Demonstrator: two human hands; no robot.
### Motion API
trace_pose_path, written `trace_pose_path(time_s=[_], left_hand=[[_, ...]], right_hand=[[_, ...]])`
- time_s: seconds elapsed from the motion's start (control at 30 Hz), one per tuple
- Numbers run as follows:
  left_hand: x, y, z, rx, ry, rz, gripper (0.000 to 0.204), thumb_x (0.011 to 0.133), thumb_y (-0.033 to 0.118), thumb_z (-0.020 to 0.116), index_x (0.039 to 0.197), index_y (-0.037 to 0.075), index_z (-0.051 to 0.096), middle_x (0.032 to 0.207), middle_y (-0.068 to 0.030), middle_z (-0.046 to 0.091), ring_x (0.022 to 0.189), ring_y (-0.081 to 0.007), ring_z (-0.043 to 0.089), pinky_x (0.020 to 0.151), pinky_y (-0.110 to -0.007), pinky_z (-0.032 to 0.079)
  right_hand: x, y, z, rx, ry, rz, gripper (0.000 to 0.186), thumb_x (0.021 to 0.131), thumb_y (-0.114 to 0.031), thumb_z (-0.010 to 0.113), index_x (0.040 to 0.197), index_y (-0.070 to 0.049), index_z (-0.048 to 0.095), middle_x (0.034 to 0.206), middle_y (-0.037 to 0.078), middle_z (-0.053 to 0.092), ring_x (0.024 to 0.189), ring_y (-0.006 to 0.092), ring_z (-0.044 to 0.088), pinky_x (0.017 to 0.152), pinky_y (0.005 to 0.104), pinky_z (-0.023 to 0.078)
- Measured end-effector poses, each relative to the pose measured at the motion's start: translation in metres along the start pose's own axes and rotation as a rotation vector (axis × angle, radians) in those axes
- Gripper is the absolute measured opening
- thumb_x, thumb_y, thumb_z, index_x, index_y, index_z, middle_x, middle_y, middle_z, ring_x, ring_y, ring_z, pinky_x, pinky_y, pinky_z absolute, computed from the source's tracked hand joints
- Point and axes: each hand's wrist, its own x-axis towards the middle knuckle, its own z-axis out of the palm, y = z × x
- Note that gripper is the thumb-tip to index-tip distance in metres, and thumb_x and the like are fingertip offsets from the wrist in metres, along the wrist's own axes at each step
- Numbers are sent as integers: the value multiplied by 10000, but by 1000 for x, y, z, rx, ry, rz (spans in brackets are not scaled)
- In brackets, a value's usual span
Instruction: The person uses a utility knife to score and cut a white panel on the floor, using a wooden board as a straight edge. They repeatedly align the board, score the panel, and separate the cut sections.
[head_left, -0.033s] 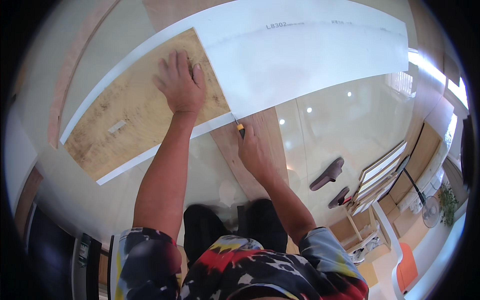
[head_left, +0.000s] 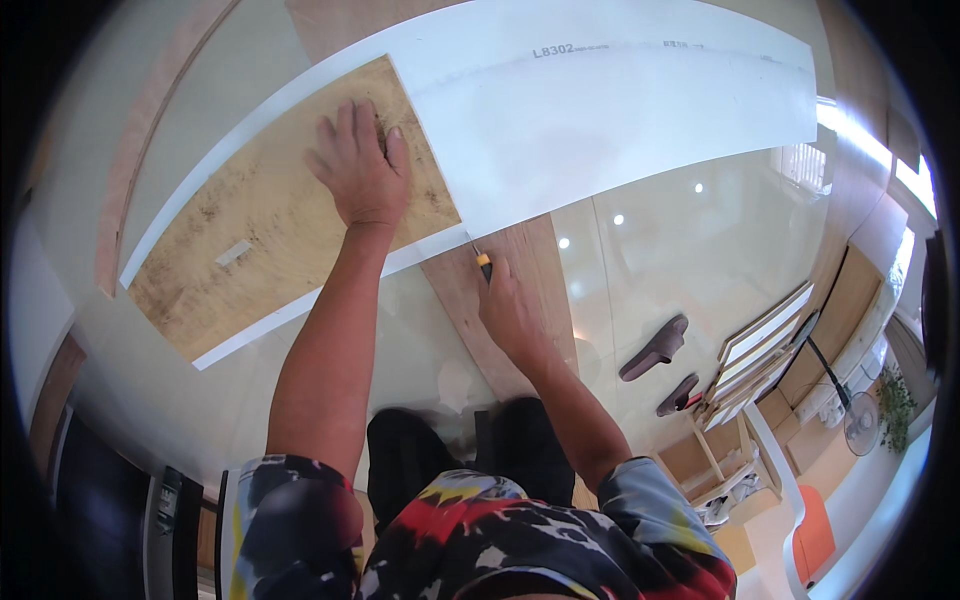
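Note:
My left hand point(head_left: 362, 175) lies flat with fingers spread on a brown, stained wooden board point(head_left: 255, 200). That board rests on a long white sheet point(head_left: 620, 115), which shows as a narrow strip along the board's long edges and spreads out to the right. In my right hand point(head_left: 515, 315) is a utility knife point(head_left: 485, 265) with a yellow and black handle. Its thin blade points away from me, at the sheet's near edge just by the board's right corner. Whether the tip touches the sheet is too small to tell.
Under the sheet runs a reddish wooden plank point(head_left: 500, 305) across the glossy tiled floor. Another strip of wood point(head_left: 150, 130) lies at the left. Two brown slippers point(head_left: 655, 350) are on the right, near leaning framed panels point(head_left: 765, 330) and a fan point(head_left: 860, 423).
My right hand and the knife have shifted slightly toward me, with the blade lower against the sheet's near edge. The left hand and the board have stayed put.

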Motion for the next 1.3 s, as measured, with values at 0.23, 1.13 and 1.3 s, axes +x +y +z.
trace_pose_path(time_s=[0.23,1.13,1.3], left_hand=[[4,4,4,1,-31,1,563,962,402,507,1464,160,426,1544,-82,373,1438,-410,277,1119,-679,163],[-2,-3,2,-37,-99,-31,565,981,419,464,1475,152,414,1563,-76,329,1474,-378,199,1142,-654,88],[-1,-3,3,-45,-106,-32,573,979,422,465,1482,154,407,1570,-74,316,1477,-379,189,1143,-659,79]], right_hand=[[-7,12,6,-103,-39,111,249,983,-230,537,1127,-29,512,867,277,664,845,469,652,697,561,497],[185,-180,-62,-92,240,-253,289,990,-264,528,966,24,511,803,237,665,781,427,685,693,494,545],[187,-181,-63,-94,264,-292,273,982,-252,541,953,18,512,779,233,668,754,434,683,676,499,545]])
